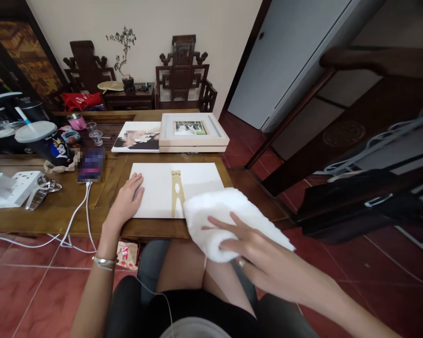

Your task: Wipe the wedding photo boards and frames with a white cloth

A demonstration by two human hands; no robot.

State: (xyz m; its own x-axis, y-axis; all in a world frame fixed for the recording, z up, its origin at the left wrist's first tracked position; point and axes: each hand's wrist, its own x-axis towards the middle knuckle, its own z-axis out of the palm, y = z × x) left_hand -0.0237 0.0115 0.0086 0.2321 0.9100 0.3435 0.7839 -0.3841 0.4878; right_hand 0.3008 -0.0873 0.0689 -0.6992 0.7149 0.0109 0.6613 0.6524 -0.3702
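Note:
A white rectangular panel (151, 190) lies flat on the wooden table near its front edge. On it is a gold-coloured, two-legged stand piece (176, 180) with an oval hole. My left hand (129, 199) rests over the panel's left edge, fingers stretched out and holding nothing. My right hand (245, 237) grips a fluffy white towel (229, 206) over the panel's front right corner. The towel hangs past the table edge above my lap and hides that corner. Part of my right fingers sinks into its folds.
Behind the panel lie a photo panel (136, 136) and a light wooden picture frame (218, 134). To the left are a phone (90, 165) on a white cable, a power strip (16, 190), a dark lidded cup (51, 148) and small clear cups (96, 137). A carved wooden chair (183, 70) stands beyond.

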